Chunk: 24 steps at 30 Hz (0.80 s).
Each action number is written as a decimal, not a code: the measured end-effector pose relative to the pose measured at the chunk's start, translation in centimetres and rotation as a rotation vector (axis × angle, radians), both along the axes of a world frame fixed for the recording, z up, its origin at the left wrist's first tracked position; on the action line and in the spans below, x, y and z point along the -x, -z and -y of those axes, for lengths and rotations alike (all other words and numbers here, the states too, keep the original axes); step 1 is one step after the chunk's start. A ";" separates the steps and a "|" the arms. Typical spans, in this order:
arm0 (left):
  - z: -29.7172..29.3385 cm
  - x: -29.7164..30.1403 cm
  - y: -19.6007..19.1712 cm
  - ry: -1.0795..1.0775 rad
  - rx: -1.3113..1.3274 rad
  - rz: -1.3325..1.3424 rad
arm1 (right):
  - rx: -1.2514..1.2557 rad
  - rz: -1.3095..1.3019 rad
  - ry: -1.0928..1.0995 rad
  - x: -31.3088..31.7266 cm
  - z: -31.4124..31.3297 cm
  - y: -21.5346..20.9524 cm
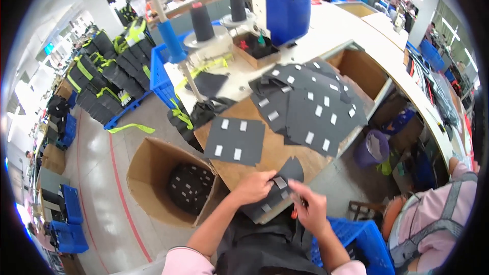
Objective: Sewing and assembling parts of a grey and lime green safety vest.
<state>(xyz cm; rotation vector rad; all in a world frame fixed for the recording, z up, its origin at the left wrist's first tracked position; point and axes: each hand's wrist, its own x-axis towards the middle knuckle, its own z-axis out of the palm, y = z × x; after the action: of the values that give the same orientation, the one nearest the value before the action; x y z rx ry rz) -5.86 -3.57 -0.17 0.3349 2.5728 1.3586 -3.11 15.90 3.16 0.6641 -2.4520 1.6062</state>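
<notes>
My left hand [254, 186] pinches the edge of a dark fabric piece [277, 191] with small grey reflective patches, at the near edge of a brown wooden board [272, 150]. My right hand [310, 209] is closed around a small tool with an orange handle [295, 214] beside the same piece. A single dark piece with several patches [235, 140] lies flat further up the board. A large fanned pile of similar pieces [310, 104] lies to the right.
An open cardboard box [170, 181] with dark pieces stands on the floor at left. A blue crate [356, 237] sits by my right arm. Thread cones [202, 20], a blue sewing-machine part [288, 5] and stacked dark garments [109, 79] lie beyond. Another person [433, 224] sits at right.
</notes>
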 end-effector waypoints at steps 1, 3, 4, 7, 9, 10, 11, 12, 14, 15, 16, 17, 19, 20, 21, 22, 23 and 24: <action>0.1 -0.2 -1.0 0.012 -0.047 -0.012 | -0.054 -0.069 0.018 1.3 0.7 -0.5; 0.6 -0.6 -2.6 0.025 -0.192 0.098 | -0.291 0.097 -0.037 3.3 1.2 -0.5; 1.0 -0.7 -2.2 0.037 -0.276 0.209 | -0.290 0.133 -0.058 3.6 0.9 0.2; 1.1 -1.6 -2.8 -0.018 -0.704 0.642 | -0.023 0.387 0.025 1.9 -0.2 1.2; 0.7 -2.7 -1.6 -0.021 -0.758 0.660 | -0.027 0.315 0.085 -0.3 0.0 1.5; 0.6 -3.1 -1.2 -0.026 -0.805 0.638 | -0.025 0.207 0.132 -1.0 0.1 1.7; 0.4 -3.4 -0.8 -0.032 -0.807 0.652 | -0.027 0.222 0.132 -1.4 0.0 1.9; 0.0 -3.8 -0.4 -0.064 -0.749 0.618 | -0.064 0.161 0.114 -1.8 -0.2 2.2; -0.3 -4.3 -0.1 -0.099 -0.689 0.591 | -0.102 0.050 0.099 -2.3 -0.1 2.1; -0.4 -4.6 -0.2 -0.128 -0.648 0.574 | -0.104 0.059 0.098 -2.6 -0.2 1.8; -0.5 -4.7 -0.3 -0.156 -0.607 0.557 | -0.158 0.058 0.078 -2.8 -0.4 1.5; -0.4 -4.8 -0.3 -0.160 -0.608 0.562 | -0.212 0.056 0.056 -3.0 -0.5 1.4; -0.4 -5.0 -0.3 -0.160 -0.521 0.531 | -0.223 0.041 0.030 -3.2 -0.5 1.6; -0.5 -5.2 -0.4 -0.162 -0.521 0.534 | -0.234 0.022 0.005 -3.3 -0.5 1.7; -0.6 -5.2 -0.7 -0.163 -0.489 0.511 | -0.233 0.024 0.006 -3.3 -0.4 1.8; -0.7 -5.3 -0.9 -0.163 -0.456 0.488 | -0.225 0.033 -0.003 -3.3 -0.2 1.9; -0.7 -5.3 -1.1 -0.162 -0.455 0.490 | -0.216 0.043 -0.011 -3.3 -0.1 1.9; -0.6 -5.3 -1.1 -0.155 -0.398 0.484 | -0.215 0.046 -0.013 -3.1 -0.1 2.0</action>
<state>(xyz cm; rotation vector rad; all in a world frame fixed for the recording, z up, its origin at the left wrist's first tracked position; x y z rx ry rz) -0.56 -2.94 0.92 -0.1303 1.9631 1.7513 0.01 15.97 1.18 0.6804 -2.6849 1.3881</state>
